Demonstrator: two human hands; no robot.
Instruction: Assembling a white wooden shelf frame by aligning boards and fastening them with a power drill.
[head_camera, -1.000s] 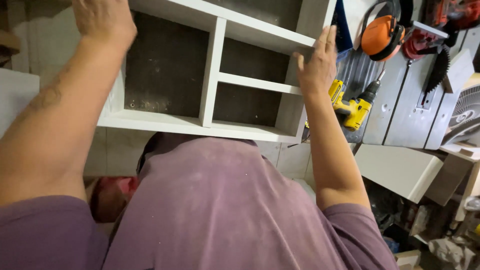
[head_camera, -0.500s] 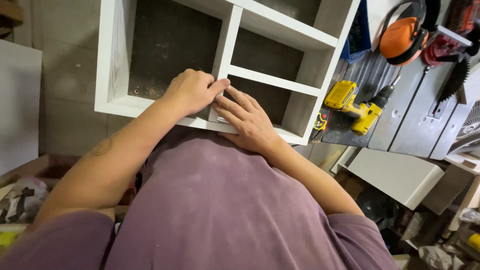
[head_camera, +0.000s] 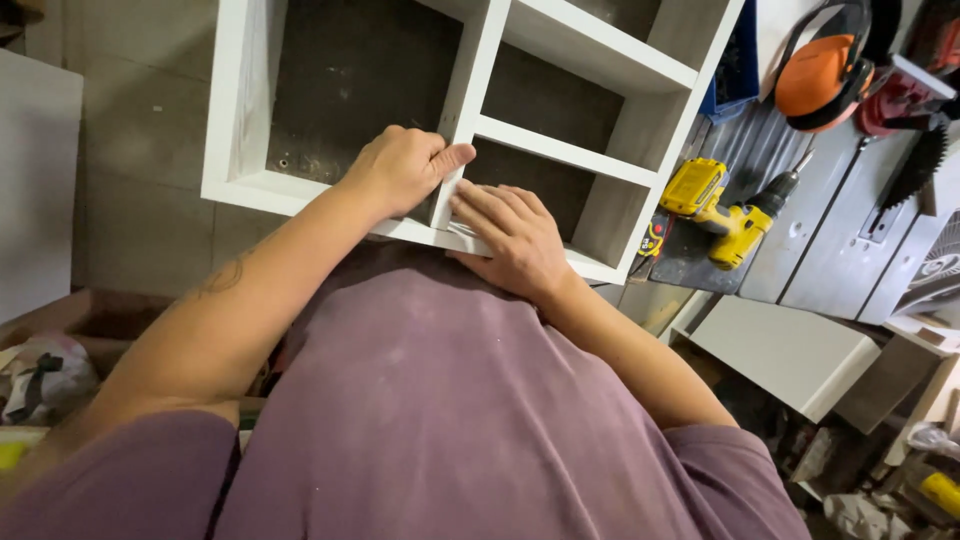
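My left hand (head_camera: 400, 170) is curled over the near front edge of the white shelf unit (head_camera: 240, 120), thumb stretched out along the upright divider, fingers bent loosely over the rim rather than clamped. My right hand (head_camera: 515, 240) lies flat and open just beside it, fingers pressed together on the same near edge where the divider meets the frame; the two hands nearly touch. Whether there is anything small under my right fingers I cannot tell.

The shelf unit is boxy, painted smooth white on its faces, with square and oblong compartments; through them shows a dark, speckled, dusty surface. It lies right in front of my chest, against my faded purple shirt (head_camera: 450, 420).

To the right, a yellow and black drill (head_camera: 725, 205) rests on grey ribbed metal sheeting (head_camera: 840, 250). Above it hang orange ear muffs (head_camera: 820, 70) with a rounded shiny shell. A flat white board (head_camera: 790, 350) sits lower right among clutter. The floor (head_camera: 140, 110) on the left is dull grey tile
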